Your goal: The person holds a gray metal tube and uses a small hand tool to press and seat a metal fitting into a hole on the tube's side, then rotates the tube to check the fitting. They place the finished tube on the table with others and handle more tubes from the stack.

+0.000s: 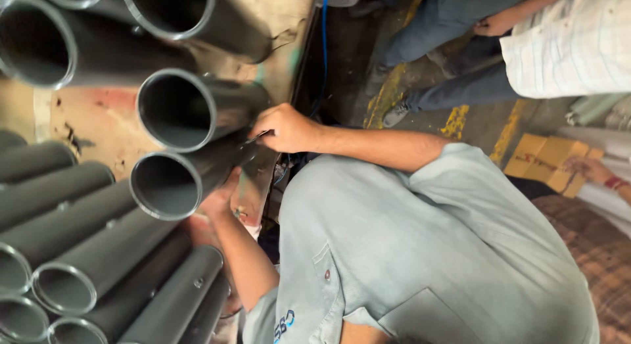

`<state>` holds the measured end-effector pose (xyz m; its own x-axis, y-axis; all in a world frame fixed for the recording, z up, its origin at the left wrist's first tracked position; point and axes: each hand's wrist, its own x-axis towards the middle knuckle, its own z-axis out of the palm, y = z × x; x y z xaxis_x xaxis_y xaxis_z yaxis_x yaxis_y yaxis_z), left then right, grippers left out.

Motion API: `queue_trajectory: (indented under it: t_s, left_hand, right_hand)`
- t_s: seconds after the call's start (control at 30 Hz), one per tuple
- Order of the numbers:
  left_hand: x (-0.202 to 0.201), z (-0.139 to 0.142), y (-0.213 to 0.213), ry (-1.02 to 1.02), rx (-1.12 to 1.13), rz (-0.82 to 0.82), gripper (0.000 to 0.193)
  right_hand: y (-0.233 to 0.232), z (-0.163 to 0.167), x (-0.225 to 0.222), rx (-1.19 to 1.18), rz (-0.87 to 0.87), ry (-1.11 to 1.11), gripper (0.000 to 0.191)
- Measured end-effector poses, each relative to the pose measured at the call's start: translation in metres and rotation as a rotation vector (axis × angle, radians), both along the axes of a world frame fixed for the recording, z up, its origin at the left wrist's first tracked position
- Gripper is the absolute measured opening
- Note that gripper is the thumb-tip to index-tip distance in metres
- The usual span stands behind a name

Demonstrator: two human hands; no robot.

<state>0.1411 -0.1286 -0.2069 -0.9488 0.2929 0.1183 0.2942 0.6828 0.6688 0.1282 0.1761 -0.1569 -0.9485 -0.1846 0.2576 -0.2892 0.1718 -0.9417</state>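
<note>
Grey plastic pipes lie stacked with their open ends toward me. My right hand [287,129] is closed around a small thin dark tool [255,137], whose tip rests on the side of one grey pipe [172,180]. My left hand [220,196] is under that same pipe and grips it from below, with its fingers partly hidden by the pipe. Just above is a second pipe [190,107]. My grey-blue shirt [420,252] fills the lower right.
More grey pipes [85,265] are piled at the lower left and at the top left [59,48]. A blue cable [324,28] runs down the floor. Another person in a checked shirt [572,42] crouches at the top right. Someone's hand [582,165] rests on a cardboard box [542,157].
</note>
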Motion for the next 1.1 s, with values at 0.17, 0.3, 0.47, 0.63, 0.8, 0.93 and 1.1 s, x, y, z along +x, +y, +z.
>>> queue_trajectory:
  t_s: [0.17, 0.3, 0.47, 0.63, 0.8, 0.93, 1.1]
  left_hand:
    - [-0.002, 0.01, 0.01, -0.038, 0.355, 0.009, 0.062]
    - [-0.006, 0.017, 0.022, -0.032, 0.39, 0.011, 0.053]
    - [-0.005, 0.021, 0.025, 0.056, 0.396, 0.047, 0.052]
    - [-0.001, 0.026, 0.027, -0.267, 0.528, 0.074, 0.037]
    - [-0.007, 0.033, 0.029, 0.168, 0.3, 0.023, 0.054]
    - [-0.006, 0.037, 0.028, 0.178, 0.389, 0.023, 0.055]
    - [-0.002, 0.04, 0.027, -0.195, 0.62, 0.062, 0.056]
  right_hand:
    - [-0.004, 0.001, -0.004, 0.006, 0.041, -0.488, 0.022]
    - [0.0, -0.003, -0.005, -0.076, 0.004, -0.373, 0.016]
    - [0.003, 0.003, -0.002, -0.079, -0.03, -0.038, 0.013]
    - [-0.017, 0.013, 0.004, -0.134, -0.088, -0.626, 0.015]
    - [-0.024, 0.009, 0.011, -0.072, -0.138, -0.314, 0.012]
    - [-0.029, 0.007, 0.022, -0.045, -0.188, -0.177, 0.019]
    - [-0.045, 0.009, 0.031, -0.085, -0.25, -0.219, 0.018]
